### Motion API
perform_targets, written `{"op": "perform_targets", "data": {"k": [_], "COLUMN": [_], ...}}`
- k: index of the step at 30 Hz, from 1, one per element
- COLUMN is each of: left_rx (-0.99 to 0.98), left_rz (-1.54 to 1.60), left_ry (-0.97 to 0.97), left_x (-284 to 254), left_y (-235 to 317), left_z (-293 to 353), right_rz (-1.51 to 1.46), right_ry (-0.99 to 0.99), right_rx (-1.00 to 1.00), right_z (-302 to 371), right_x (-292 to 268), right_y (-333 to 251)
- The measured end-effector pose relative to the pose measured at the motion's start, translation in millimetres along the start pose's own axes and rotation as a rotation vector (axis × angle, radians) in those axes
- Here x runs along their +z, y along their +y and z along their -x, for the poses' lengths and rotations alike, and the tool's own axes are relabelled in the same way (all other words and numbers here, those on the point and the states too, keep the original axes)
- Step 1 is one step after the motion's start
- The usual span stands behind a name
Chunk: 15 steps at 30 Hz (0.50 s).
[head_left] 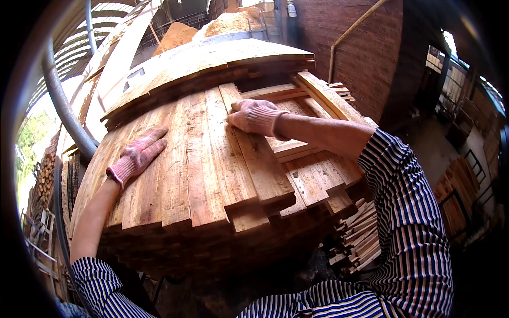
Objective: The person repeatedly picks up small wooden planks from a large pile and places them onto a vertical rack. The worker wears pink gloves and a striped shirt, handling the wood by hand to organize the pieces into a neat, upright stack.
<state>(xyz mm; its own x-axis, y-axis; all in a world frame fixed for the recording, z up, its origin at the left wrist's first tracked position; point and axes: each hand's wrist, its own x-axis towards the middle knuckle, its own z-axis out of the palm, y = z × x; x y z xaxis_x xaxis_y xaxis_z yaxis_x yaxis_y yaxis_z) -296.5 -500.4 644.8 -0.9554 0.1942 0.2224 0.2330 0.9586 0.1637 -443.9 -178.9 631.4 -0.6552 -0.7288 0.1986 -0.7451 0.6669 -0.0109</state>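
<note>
A large stack of sawn wooden planks [172, 180] lies in front of me, its top boards side by side and their near ends uneven. My left hand [140, 155], in a pinkish knit glove, rests flat on the boards at the left with its fingers stretched out. Farther right, my right hand [256, 116], gloved alike, has its fingers curled at the far part of one plank [260, 168]. That plank is the rightmost of the row and sits slightly askew over its neighbours. The right fingertips are partly hidden.
Behind lies a higher layer of boards [212, 61]. Right of my right hand, the stack has a gap with crosswise boards [294, 148] and a raised timber [331, 98]. A curved metal pipe [64, 106] stands at the left, a brick wall [366, 58] at the back right.
</note>
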Motion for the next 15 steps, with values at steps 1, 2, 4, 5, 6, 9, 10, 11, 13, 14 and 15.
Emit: {"op": "perform_targets", "data": {"k": [1, 2, 4, 5, 6, 9, 10, 11, 13, 14, 15], "left_rx": [0.006, 0.011, 0.022, -0.016, -0.059, -0.033, -0.052, -0.047, -0.035, -0.029, -0.038], "left_rz": [-0.002, 0.018, 0.016, 0.0, -0.01, 0.02, 0.02, 0.036, 0.067, 0.051, 0.043], "left_ry": [-0.002, -0.014, -0.015, -0.021, -0.033, -0.012, -0.022, -0.016, -0.002, -0.017, -0.012], "left_x": [1.1, -0.6, 1.7, 0.4, -0.9, -1.4, -3.8, -2.1, -1.5, -1.0, -4.8], "left_y": [-0.7, -2.3, 2.8, -4.5, -2.8, 0.6, 6.9, 5.1, 4.7, 4.4, 4.9], "left_z": [0.0, 0.9, -10.9, -2.2, 3.4, 1.6, 2.0, 1.4, -0.1, -0.8, 0.9], "right_rz": [-0.059, -0.319, -0.203, 0.079, 0.14, 0.057, 0.061, 0.065, 0.056, 0.04, 0.022], "right_ry": [0.091, 0.005, -0.09, -0.124, -0.082, -0.069, -0.099, -0.128, -0.177, -0.178, -0.172], "right_rx": [-0.119, 0.097, 0.093, 0.142, 0.295, 0.62, 0.667, 0.712, 0.71, 0.713, 0.703], "right_z": [4.6, 2.8, -11.0, -8.8, 7.5, 83.1, 97.0, 105.2, 102.5, 101.8, 95.2], "right_x": [0.3, -1.8, 1.6, -12.3, -26.3, -57.6, -61.1, -64.2, -62.0, -57.3, -54.8], "right_y": [5.0, 8.8, 78.1, 76.2, 77.6, 133.7, 137.8, 138.4, 140.3, 140.2, 137.4]}}
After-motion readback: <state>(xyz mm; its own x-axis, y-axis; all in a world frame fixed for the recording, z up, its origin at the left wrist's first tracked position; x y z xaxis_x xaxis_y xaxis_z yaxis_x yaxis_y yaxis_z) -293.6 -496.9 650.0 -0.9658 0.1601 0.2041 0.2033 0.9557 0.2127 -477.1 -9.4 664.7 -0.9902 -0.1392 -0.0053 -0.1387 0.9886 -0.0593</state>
